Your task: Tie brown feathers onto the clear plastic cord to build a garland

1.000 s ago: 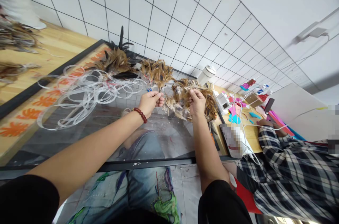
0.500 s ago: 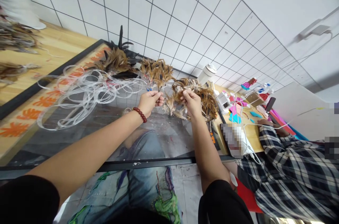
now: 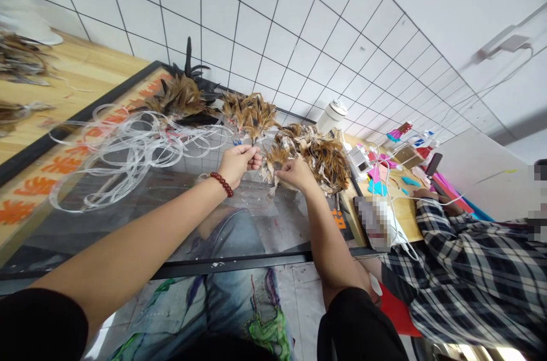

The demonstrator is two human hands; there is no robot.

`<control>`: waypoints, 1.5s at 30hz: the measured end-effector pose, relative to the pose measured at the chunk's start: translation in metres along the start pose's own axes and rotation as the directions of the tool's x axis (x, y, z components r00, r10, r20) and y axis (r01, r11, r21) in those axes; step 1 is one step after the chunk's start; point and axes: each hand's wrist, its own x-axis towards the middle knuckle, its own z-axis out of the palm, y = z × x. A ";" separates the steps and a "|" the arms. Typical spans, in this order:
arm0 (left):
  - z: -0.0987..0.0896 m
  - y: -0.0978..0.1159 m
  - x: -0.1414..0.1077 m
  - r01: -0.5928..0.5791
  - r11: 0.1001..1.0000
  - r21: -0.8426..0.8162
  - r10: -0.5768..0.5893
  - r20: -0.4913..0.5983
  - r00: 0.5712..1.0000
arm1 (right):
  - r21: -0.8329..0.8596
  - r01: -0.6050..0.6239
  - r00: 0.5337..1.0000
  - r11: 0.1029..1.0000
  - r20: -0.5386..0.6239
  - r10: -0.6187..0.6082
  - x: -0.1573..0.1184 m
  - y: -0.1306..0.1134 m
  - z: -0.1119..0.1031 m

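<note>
My left hand (image 3: 240, 163), with a beaded bracelet (image 3: 222, 183) at the wrist, pinches at the narrow lower end of what looks like a brown feather. Just behind it lies a clump of brown feathers (image 3: 248, 113). My right hand (image 3: 296, 173) is closed, thumb against fingertips, at the near-left edge of a bigger pile of brown and pale feathers (image 3: 327, 159). What those fingers hold, if anything, is too small to make out. Small blue pieces (image 3: 237, 143) show beside my left fingertips. Both hands are over the glossy dark-framed tabletop (image 3: 265, 224).
Coiled clear tubing (image 3: 123, 161) lies left, below brown and black feathers (image 3: 183, 96). A white bottle (image 3: 332, 116) stands by the tiled wall. Right are a phone-like device (image 3: 371, 223), white cables and coloured scraps (image 3: 378, 181). A person in a plaid shirt (image 3: 453, 270) sits there.
My right hand has moved left and down along the feather pile, nearer my left hand. The left hand stays pinched in about the same place. The view has shifted slightly.
</note>
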 end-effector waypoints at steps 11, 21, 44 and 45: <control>0.000 0.002 -0.001 -0.014 1.000 0.022 0.014 -0.009 1.000 | 0.346 0.054 0.953 0.937 -0.298 0.055 0.013 0.015 0.007; 0.001 0.001 -0.001 -0.009 1.000 0.008 0.010 -0.004 1.000 | 0.621 0.180 0.862 0.763 -0.473 0.182 0.017 0.015 0.001; -0.019 0.026 0.024 -0.367 0.930 -0.021 0.331 -0.388 0.860 | 0.639 0.000 0.962 0.769 0.210 -0.175 -0.024 -0.065 0.052; -0.017 0.027 0.022 -0.404 0.914 0.014 0.382 -0.358 0.852 | 0.657 0.051 0.963 0.752 0.168 -0.212 -0.025 -0.068 0.054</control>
